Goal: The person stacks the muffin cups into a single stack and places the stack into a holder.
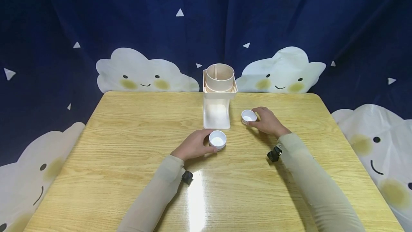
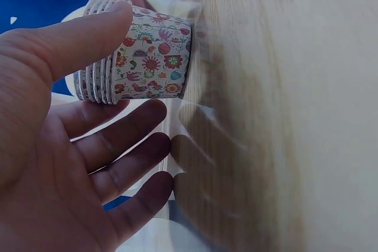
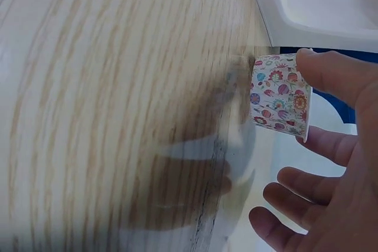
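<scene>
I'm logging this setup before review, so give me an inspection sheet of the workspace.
Surface: wooden table, glossy, glare near the front edge.
Job's things: stack of patterned paper cups standing on the table at the left hand; single cup at the right hand; beige dispenser upright at the table's back.
Clutter: nothing seen.
Hands: left hand touches the stack with its thumb, fingers spread; right hand touches the single cup with its thumb.
Cables: nothing seen; a black wrist camera on each forearm.
Surroundings: blue backdrop with clouds.
</scene>
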The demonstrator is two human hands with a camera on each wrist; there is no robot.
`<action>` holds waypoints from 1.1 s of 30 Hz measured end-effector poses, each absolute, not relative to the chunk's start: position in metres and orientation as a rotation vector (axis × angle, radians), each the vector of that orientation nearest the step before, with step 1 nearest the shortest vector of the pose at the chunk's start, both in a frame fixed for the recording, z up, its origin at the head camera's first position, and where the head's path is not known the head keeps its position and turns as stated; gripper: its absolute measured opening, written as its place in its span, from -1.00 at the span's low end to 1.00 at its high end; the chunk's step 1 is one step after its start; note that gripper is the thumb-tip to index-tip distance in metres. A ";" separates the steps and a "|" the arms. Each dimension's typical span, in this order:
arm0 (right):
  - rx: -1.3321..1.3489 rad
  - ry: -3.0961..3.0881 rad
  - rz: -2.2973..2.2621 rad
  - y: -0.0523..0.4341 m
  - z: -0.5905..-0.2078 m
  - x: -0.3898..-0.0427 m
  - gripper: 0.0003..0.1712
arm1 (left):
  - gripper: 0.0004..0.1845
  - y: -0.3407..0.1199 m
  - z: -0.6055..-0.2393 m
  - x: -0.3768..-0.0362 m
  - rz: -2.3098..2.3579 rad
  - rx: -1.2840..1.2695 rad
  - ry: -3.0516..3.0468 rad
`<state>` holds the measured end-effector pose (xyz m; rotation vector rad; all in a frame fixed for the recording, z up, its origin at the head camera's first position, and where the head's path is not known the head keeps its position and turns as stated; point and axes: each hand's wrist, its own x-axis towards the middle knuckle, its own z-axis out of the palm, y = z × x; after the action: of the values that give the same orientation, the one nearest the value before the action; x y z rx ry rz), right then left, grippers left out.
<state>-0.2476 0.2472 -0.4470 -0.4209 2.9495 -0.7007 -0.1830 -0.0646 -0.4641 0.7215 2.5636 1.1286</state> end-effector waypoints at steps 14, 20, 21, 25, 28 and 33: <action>-0.456 2.960 -0.704 0.250 -0.445 -0.246 -0.23 | -0.36 -0.065 -0.465 -0.183 1.122 0.732 2.566; -0.509 2.978 -0.689 0.250 -0.441 -0.243 -0.25 | -0.35 -0.064 -0.464 -0.184 1.112 0.736 2.568; -0.517 2.979 -0.692 0.249 -0.439 -0.242 -0.25 | -0.35 -0.064 -0.464 -0.184 1.110 0.733 2.567; -0.511 2.963 -0.710 0.246 -0.436 -0.239 -0.25 | -0.35 -0.064 -0.464 -0.183 1.108 0.731 2.562; -0.491 2.935 -0.740 0.242 -0.434 -0.236 -0.24 | -0.35 -0.064 -0.464 -0.184 1.113 0.724 2.557; -0.504 2.906 -0.767 0.233 -0.427 -0.230 -0.23 | -0.36 -0.064 -0.465 -0.185 1.112 0.725 2.561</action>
<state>-0.2297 0.2327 -0.4266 -0.5041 2.9063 -0.7671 -0.1846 -0.0640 -0.4654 0.7255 2.5612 1.1118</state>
